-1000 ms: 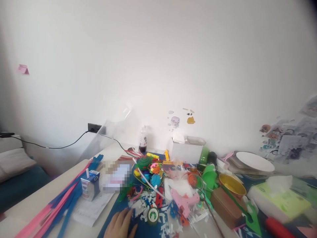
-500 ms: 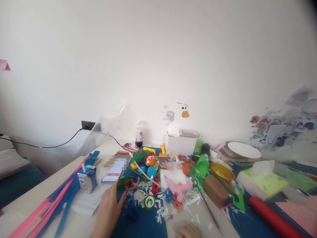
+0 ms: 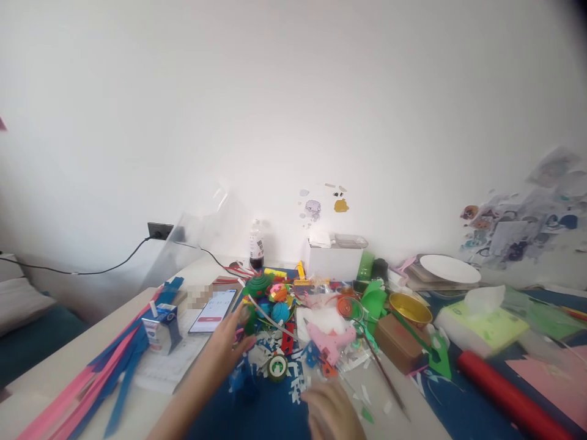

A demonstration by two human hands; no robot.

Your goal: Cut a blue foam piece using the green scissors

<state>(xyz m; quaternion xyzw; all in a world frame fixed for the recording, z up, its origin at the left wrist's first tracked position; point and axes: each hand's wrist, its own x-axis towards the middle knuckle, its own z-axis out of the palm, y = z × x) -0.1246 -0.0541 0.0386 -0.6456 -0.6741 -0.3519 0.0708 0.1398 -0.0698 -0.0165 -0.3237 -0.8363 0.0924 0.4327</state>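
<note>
My left hand [image 3: 227, 342] reaches over the left side of a cluttered heap, thumb apart from its stretched fingers. Its fingertips are close to a dark green piece [image 3: 248, 319]; whether they touch it I cannot tell. Behind are a green ridged dome [image 3: 259, 284] and a blue ball [image 3: 280, 313]. At the bottom middle is my right hand [image 3: 334, 409], slightly blurred, with loosely bent fingers apart and nothing visible in them. Near it lie white paper scraps [image 3: 297, 382], a roll of green tape [image 3: 277, 366] and a pink toy-like piece [image 3: 332, 340].
A phone [image 3: 213, 311] and a blue drink carton [image 3: 161, 330] stand left of my arm, beside pink and blue strips [image 3: 123, 360]. On the right are a brown box [image 3: 398, 342], a golden bowl [image 3: 410, 307], a tissue pack [image 3: 483, 324] and a red roll [image 3: 509, 391].
My left hand has moved from beside the phone rightward to the heap's left edge. My right hand has come up further into view at the bottom. The view has shifted slightly.
</note>
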